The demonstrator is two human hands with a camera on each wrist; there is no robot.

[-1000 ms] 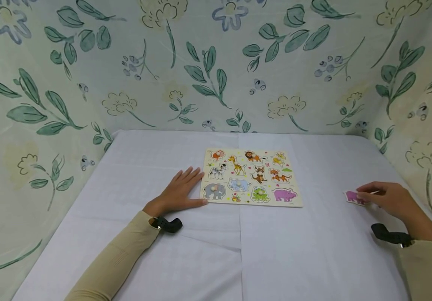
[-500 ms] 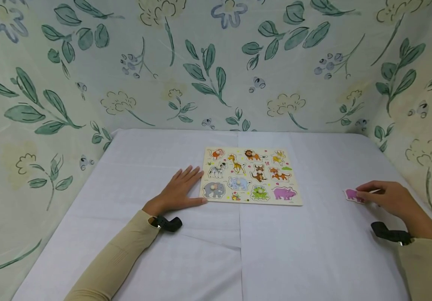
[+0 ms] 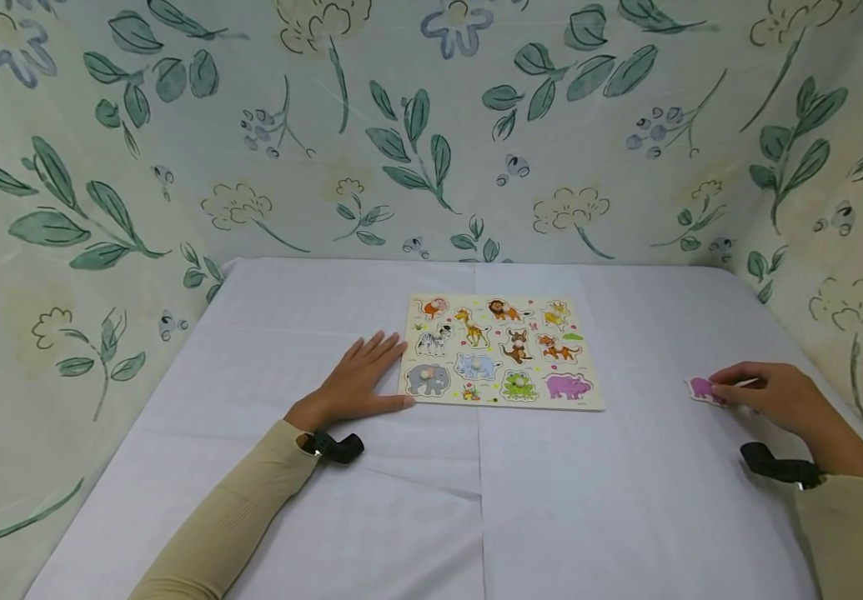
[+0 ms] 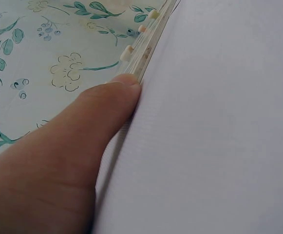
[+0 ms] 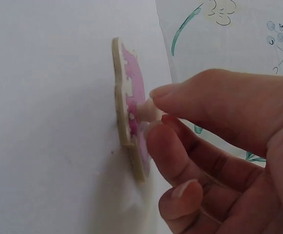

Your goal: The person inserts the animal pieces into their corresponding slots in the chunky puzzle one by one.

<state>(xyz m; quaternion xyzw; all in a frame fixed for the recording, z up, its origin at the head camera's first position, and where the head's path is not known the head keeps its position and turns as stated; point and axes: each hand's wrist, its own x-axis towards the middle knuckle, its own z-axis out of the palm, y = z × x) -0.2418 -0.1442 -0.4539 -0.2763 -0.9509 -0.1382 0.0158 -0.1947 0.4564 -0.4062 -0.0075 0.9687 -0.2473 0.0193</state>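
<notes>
A flat wooden animal puzzle board lies on the white cloth near the middle. My left hand rests flat at its left edge, fingers spread; in the left wrist view the thumb touches the board's side. Out to the right, my right hand pinches the pale knob of a purple hippo puzzle piece between thumb and fingertips. The piece is at or just over the cloth; the gap is hard to judge. A purple hippo picture without a visible knob shows at the board's lower right.
Knobs show on the grey elephant, the blue rhino and the green frog. White cloth covers the table. A floral curtain stands behind and at both sides. Each wrist wears a black strap.
</notes>
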